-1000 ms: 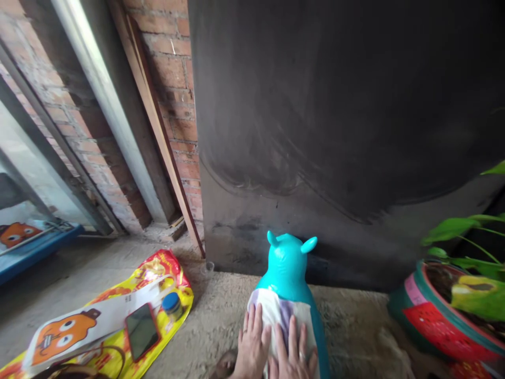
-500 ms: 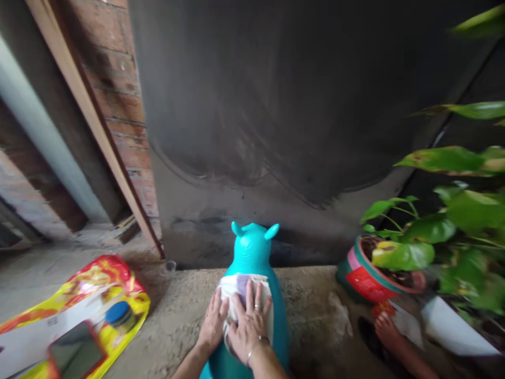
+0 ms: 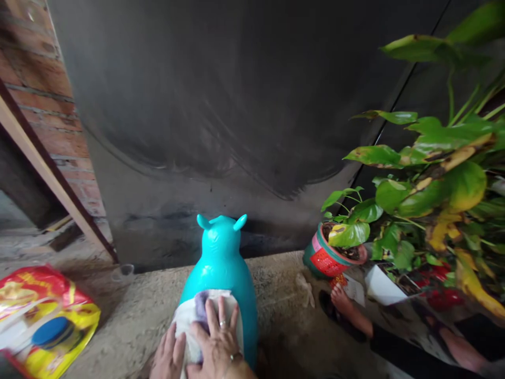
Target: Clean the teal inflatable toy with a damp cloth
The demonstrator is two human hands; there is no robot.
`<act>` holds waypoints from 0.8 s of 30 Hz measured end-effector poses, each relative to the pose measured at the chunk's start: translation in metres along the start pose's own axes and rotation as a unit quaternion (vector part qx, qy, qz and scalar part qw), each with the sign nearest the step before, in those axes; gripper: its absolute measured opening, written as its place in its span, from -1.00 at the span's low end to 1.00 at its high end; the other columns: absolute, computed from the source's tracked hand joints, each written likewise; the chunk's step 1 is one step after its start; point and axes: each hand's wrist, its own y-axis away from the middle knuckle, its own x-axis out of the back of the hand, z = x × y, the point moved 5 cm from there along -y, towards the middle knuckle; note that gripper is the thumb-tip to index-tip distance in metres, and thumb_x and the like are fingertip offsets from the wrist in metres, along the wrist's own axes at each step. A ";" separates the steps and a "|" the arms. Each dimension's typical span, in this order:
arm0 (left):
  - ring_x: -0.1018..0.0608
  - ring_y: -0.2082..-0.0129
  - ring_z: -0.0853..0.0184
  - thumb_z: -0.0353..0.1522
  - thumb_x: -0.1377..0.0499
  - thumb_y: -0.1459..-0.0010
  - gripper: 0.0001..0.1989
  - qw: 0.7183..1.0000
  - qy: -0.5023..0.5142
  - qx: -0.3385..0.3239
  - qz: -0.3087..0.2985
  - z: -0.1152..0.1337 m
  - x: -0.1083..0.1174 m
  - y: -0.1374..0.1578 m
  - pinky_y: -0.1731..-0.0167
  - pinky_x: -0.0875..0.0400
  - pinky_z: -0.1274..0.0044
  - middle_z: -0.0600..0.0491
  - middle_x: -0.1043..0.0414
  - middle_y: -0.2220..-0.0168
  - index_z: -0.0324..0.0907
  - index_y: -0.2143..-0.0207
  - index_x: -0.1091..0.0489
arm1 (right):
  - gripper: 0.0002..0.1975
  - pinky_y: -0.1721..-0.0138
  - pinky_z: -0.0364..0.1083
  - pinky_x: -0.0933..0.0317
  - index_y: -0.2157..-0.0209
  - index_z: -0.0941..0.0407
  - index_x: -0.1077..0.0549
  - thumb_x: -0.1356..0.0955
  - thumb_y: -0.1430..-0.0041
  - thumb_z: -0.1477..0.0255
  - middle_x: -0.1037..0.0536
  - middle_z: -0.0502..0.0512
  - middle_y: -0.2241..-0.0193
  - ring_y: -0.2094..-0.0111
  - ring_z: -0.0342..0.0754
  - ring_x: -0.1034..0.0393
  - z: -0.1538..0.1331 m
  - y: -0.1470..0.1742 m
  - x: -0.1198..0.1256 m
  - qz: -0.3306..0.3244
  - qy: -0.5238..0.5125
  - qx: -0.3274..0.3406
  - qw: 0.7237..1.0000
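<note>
A turquoise animal-shaped toy (image 3: 223,273) with two small ears stands in front of me, facing the dark panel. Over its back lies a white cloth (image 3: 185,316) with a purple patch. My right hand (image 3: 216,337), with a ring on one finger, rests flat on the cloth, fingers spread. Beside it, my left hand (image 3: 169,352) lies with its fingers stretched along the cloth's left edge. The toy's lower part is hidden below the hands and the frame edge.
A yellow and red plastic bag (image 3: 79,316) lies left, with a blue-lidded jar (image 3: 53,334) on it. Right stand a potted plant (image 3: 327,258) and a white planter (image 3: 384,284). Another person's foot (image 3: 343,302) is close by. A dark panel (image 3: 221,131) rises behind the toy.
My view has swung to the right, so more of the plants and the other person's legs show. Both hands and the cloth have slid back along the toy, away from its head.
</note>
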 end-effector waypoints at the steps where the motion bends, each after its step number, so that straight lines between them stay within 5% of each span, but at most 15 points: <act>1: -0.26 -0.22 0.10 -0.06 0.19 -0.11 -0.34 1.000 -0.006 0.019 -0.009 0.002 0.000 -0.011 -0.21 -0.15 0.20 -0.18 -0.25 -0.19 -0.30 -0.09 -0.26 | -0.38 -0.16 0.52 0.49 -0.22 -0.11 -0.08 -0.24 -0.17 0.04 0.45 0.06 -0.34 -0.30 0.28 0.62 -0.003 -0.012 0.005 -0.001 0.006 0.003 1.000; 4: -0.33 -0.17 0.14 -0.16 0.17 -0.10 -0.42 0.999 -0.035 -0.008 -0.027 0.016 0.005 -0.033 -0.20 -0.19 0.27 -0.15 -0.36 -0.11 -0.26 -0.02 -0.35 | -0.47 -0.17 0.47 0.57 -0.17 -0.02 -0.18 -0.18 -0.24 0.07 0.35 0.12 -0.35 -0.31 0.22 0.63 -0.008 -0.041 0.015 0.000 0.023 0.000 1.000; 7: -0.38 -0.13 0.18 -0.23 0.11 -0.09 -0.47 0.994 -0.083 -0.067 -0.016 0.026 0.011 -0.024 -0.15 -0.27 0.30 -0.07 -0.45 -0.01 -0.19 -0.06 -0.34 | -0.51 -0.20 0.42 0.61 -0.13 0.00 -0.25 -0.17 -0.26 0.08 0.27 0.10 -0.35 -0.32 0.18 0.59 -0.010 -0.045 0.016 0.014 0.006 0.007 1.000; 13: -0.37 -0.13 0.06 -0.19 -0.03 -0.10 -0.43 0.978 -0.193 -0.083 0.016 0.017 0.002 0.052 -0.15 -0.24 0.18 -0.08 -0.39 -0.09 -0.09 -0.18 -0.20 | -0.40 -0.23 0.41 0.46 -0.22 -0.21 -0.09 -0.27 -0.17 0.04 0.20 -0.06 -0.33 -0.33 0.17 0.40 0.015 0.020 -0.011 -0.032 -0.023 0.088 0.995; 16: -0.33 -0.17 0.05 -0.20 0.01 -0.15 -0.42 0.974 -0.215 -0.060 0.039 0.010 -0.003 0.076 -0.15 -0.23 0.17 -0.12 -0.35 -0.12 -0.15 -0.21 -0.16 | -0.36 -0.18 0.46 0.25 -0.24 -0.21 -0.06 -0.29 -0.15 0.08 0.17 0.03 -0.31 -0.30 0.29 0.31 0.047 0.050 -0.037 -0.063 0.021 0.059 0.996; 20: -0.24 -0.23 0.08 -0.26 0.12 -0.21 -0.46 0.964 -0.264 -0.004 0.031 0.022 -0.008 0.067 -0.17 -0.21 0.18 -0.13 -0.29 -0.17 -0.25 -0.20 -0.18 | -0.41 -0.18 0.29 -0.04 -0.26 -0.13 -0.04 -0.23 -0.22 0.15 0.05 0.07 -0.30 -0.29 0.25 0.18 0.065 0.052 -0.063 0.063 0.078 -0.045 0.994; 24: -0.09 -0.29 0.04 -0.30 0.20 -0.27 -0.47 0.952 -0.303 0.046 0.011 0.059 -0.003 0.035 -0.18 -0.16 0.14 -0.12 -0.09 -0.28 -0.30 -0.24 -0.09 | -0.47 -0.22 0.29 0.06 -0.24 -0.15 -0.07 -0.15 -0.26 0.13 0.08 -0.01 -0.31 -0.30 0.23 0.20 0.051 0.010 -0.054 0.160 0.111 -0.136 0.971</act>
